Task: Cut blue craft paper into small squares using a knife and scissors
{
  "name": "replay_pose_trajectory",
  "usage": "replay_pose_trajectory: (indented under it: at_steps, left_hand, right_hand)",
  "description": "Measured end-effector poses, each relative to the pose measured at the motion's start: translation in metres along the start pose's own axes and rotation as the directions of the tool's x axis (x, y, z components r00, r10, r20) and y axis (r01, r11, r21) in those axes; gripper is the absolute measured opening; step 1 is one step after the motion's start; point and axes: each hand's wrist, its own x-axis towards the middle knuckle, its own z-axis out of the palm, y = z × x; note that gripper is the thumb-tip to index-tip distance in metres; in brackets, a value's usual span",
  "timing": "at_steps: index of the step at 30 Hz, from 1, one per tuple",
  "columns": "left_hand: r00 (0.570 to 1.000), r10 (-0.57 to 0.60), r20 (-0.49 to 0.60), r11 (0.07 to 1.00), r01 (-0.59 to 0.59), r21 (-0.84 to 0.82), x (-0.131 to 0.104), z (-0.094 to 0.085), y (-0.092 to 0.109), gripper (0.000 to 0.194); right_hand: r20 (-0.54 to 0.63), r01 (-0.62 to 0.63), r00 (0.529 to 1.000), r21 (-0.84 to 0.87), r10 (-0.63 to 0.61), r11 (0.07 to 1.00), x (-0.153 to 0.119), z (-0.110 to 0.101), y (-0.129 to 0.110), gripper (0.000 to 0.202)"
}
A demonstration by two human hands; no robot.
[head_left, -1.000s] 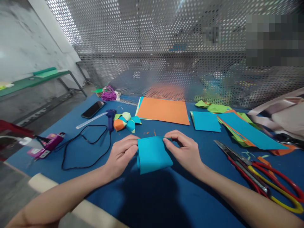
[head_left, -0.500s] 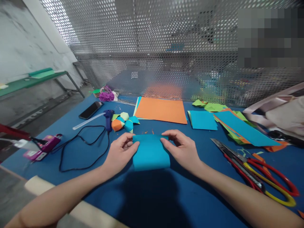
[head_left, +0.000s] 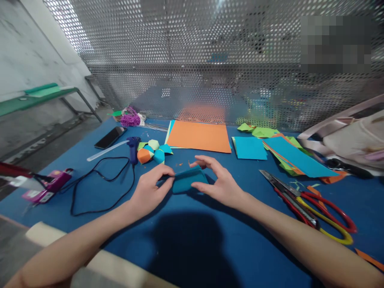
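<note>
A piece of blue paper (head_left: 187,181), bent over on itself, is between my hands just above the table. My left hand (head_left: 153,188) pinches its left end between thumb and fingers. My right hand (head_left: 220,182) is around the right end with thumb and fingers spread apart; the thumb tip seems to touch the paper's near side. Beyond the left hand lies a cluster of folded orange, blue and pale green paper pieces (head_left: 145,155), beside a blue glue gun (head_left: 133,151) with a long clear stick in it.
Orange sheets (head_left: 199,137) lie at the back, with blue squares (head_left: 250,148) and blue strips (head_left: 303,156) to their right. Scissors (head_left: 325,212) and a box cutter (head_left: 295,204) lie at right. A phone (head_left: 110,137), purple power socket (head_left: 49,186) and black cable (head_left: 72,202) occupy the left.
The blue paper has been tipped and bent over, so less of its face shows. My right hand's fingers have spread away from its top edge; the left still pinches. The view shifted slightly.
</note>
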Motion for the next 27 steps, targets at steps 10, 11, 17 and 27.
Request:
replay_pose_trajectory:
  at_steps: [10,11,17,27]
  left_hand:
    - [0.915,-0.402,-0.038,0.825,0.344,-0.449,-0.011,0.027,-0.008,0.019]
    - [0.911,-0.411,-0.008,0.802,0.358,-0.477,-0.014,0.031,-0.007,0.021]
    - [0.895,-0.440,0.071,0.745,0.408,-0.529,-0.021,0.047,0.002,0.028]
    - [0.882,-0.325,0.343,0.561,0.471,-0.681,-0.035,0.057,0.001,0.031]
  right_hand:
    - [0.061,-0.467,0.864,0.468,0.499,0.751,-0.019,-0.011,0.012,0.051]
    - [0.075,-0.465,0.862,0.515,0.502,0.720,-0.022,-0.010,0.011,0.047]
    - [0.110,-0.419,0.877,0.652,0.467,0.632,-0.037,0.001,-0.002,0.045]
    - [-0.006,-0.511,0.830,0.394,0.558,0.764,-0.053,-0.003,-0.006,0.044]
